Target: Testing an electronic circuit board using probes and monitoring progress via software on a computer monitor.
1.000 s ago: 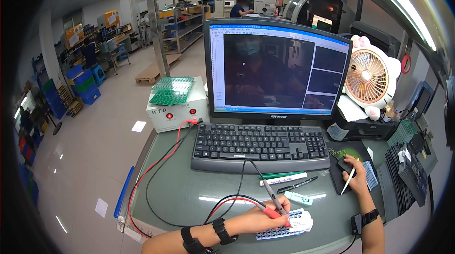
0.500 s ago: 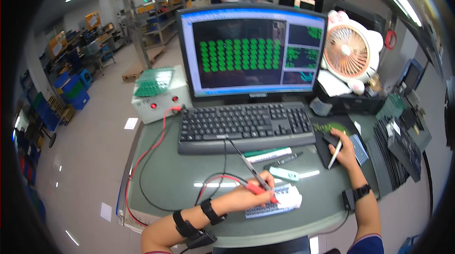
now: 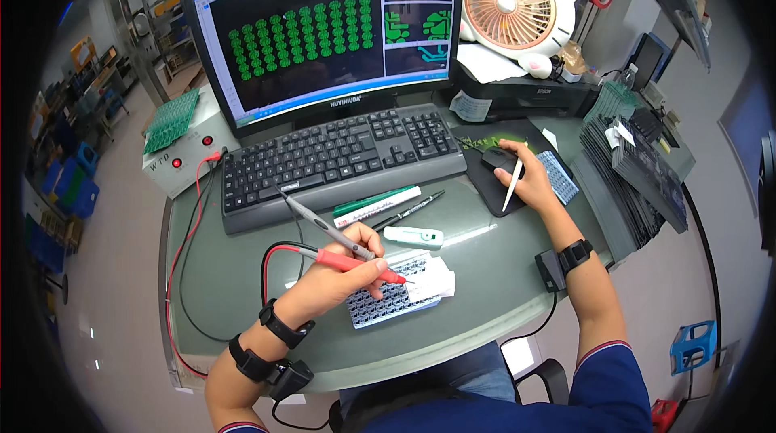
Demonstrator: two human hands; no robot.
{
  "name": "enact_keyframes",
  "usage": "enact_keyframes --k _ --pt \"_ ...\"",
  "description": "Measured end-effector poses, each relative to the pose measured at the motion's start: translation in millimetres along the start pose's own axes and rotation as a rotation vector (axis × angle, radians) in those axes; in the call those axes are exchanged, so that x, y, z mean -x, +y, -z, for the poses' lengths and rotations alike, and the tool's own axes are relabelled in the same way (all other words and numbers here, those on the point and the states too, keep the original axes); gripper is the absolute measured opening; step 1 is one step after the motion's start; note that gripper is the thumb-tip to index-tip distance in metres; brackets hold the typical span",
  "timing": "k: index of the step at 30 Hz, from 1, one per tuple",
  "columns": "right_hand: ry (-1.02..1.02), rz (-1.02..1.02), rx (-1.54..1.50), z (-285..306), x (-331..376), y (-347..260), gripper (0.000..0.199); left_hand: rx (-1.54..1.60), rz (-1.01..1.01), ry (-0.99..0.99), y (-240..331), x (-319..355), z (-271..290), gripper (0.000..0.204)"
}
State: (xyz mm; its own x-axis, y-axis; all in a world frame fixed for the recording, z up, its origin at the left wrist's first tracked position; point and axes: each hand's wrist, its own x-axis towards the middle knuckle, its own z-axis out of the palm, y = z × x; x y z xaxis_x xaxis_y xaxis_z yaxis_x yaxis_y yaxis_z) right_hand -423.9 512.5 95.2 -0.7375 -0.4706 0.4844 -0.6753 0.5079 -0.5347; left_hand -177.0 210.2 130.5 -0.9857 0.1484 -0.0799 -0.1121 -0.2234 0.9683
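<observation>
Since the earlier frames the monitor (image 3: 323, 33) has gone from a dark window to rows of green board shapes, and the view has drawn closer over the surface (image 3: 485, 271); both hands sit much where they were.

Left hand (image 3: 343, 271): its fingers (image 3: 368, 267) are closed around two test probes. One is a red probe (image 3: 356, 262), a slim red handle with a thin metal tip pointing away from the fingers toward the person's right, its tip over the small circuit panel (image 3: 392, 296). The other is a grey probe (image 3: 323, 223), slanting up and away from the fingers toward the keyboard (image 3: 339, 154). A red lead (image 3: 275, 259) loops back from the red probe past the wrist.

The small circuit panel lies directly under and just ahead of the left fingers, partly on a white sheet (image 3: 432, 275). It is a pale rectangular strip covered in a regular grid of small dark parts.

Right hand (image 3: 529, 182): its fingers rest curled over a black mouse (image 3: 497, 160) on a dark mat (image 3: 493, 191), and a slim white stick (image 3: 511, 187) is tucked between them, pointing back toward the wrist. Whether they press the mouse cannot be told.

Between the two hands lie a green-and-white marker (image 3: 376, 203), a black pen (image 3: 416, 208) and a small white device (image 3: 412, 235). Beyond the right fingers stands a pink-and-white fan (image 3: 513, 5).
</observation>
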Motion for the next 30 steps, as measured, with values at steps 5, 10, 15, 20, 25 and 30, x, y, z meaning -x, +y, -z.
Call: enact_keyframes --k 5,10,15,20,25,30 --pt "0.021 -0.007 -0.017 2.3 -3.5 -5.7 0.051 -0.116 0.06 -0.099 -4.1 2.4 -0.5 0.021" --pt "0.125 0.062 -0.135 -0.3 -6.4 -0.7 0.062 -0.181 0.058 -0.143 -8.1 1.5 0.7 0.02" --pt "0.139 -0.008 -0.16 1.3 -7.3 -11.2 0.055 -0.175 0.081 -0.121 -6.4 2.7 -0.9 0.018" --pt "0.162 0.022 -0.126 2.7 -8.6 1.7 0.024 -0.139 0.085 -0.113 -7.7 1.2 -0.7 0.022" --pt "0.18 0.008 -0.191 2.9 -8.0 -8.3 0.017 -0.156 0.079 -0.107 -8.6 0.4 -0.7 0.02" --pt "0.14 -0.046 -0.498 0.4 -9.2 -19.7 0.027 -0.189 0.063 -0.087 -7.7 -0.4 -0.7 0.019"
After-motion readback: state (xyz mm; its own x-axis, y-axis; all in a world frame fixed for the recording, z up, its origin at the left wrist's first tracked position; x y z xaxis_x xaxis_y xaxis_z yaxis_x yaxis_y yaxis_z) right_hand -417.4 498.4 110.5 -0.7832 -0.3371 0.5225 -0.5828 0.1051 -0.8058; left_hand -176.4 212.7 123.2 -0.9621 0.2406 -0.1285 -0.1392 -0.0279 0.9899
